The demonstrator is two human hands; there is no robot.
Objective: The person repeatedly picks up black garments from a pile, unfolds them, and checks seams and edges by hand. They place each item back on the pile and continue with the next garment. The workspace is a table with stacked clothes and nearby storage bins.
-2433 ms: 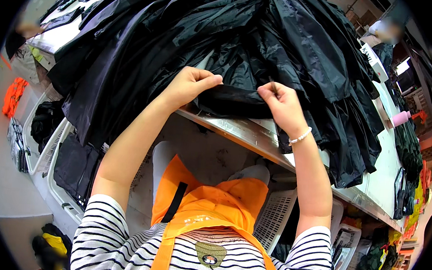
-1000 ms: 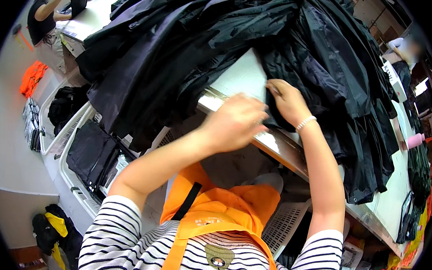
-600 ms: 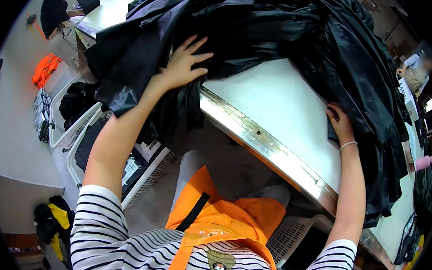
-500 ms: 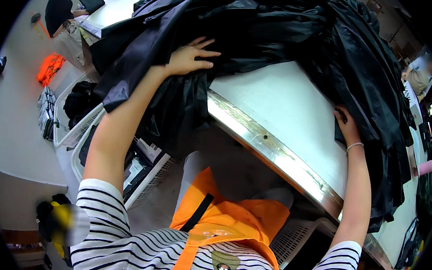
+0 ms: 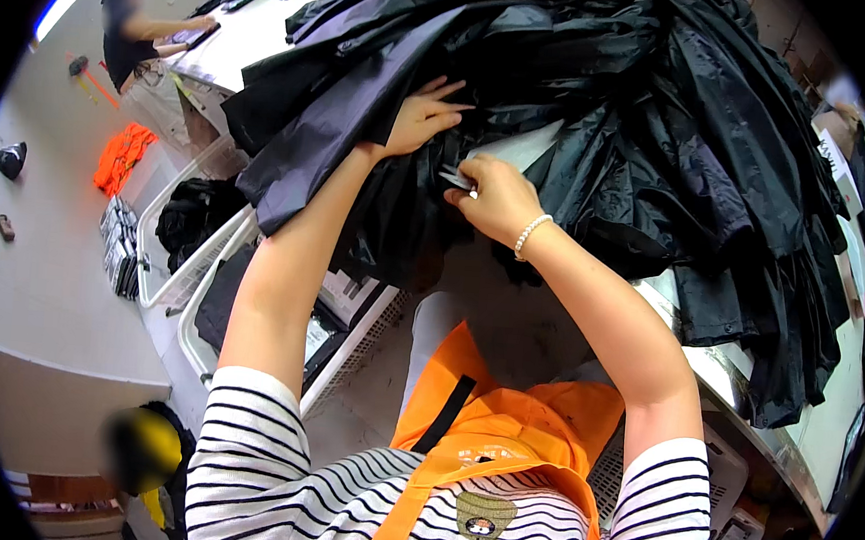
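A large heap of shiny black fabric (image 5: 605, 91) lies in folds over the white table and hangs down its near edge. My left hand (image 5: 423, 121) rests on the heap with its fingers spread, and a loose fold drapes over its forearm. Close to its right, my right hand (image 5: 498, 199) is closed at the table edge, its fingers curled on the black fabric; the fingertips are partly hidden. Between the hands and the folds, a small strip of the white tabletop (image 5: 526, 151) shows.
White baskets (image 5: 188, 328) with dark packages stand on the floor to my left. An orange bundle (image 5: 122, 158) and stacked packages (image 5: 120, 248) lie beyond. A person (image 5: 133, 38) stands by another table at the far left; another person (image 5: 845, 108) is at the right.
My right hand has swung left from the right side of the table to beside my left hand. The fabric there now covers most of the bare tabletop. My left hand stays on the heap.
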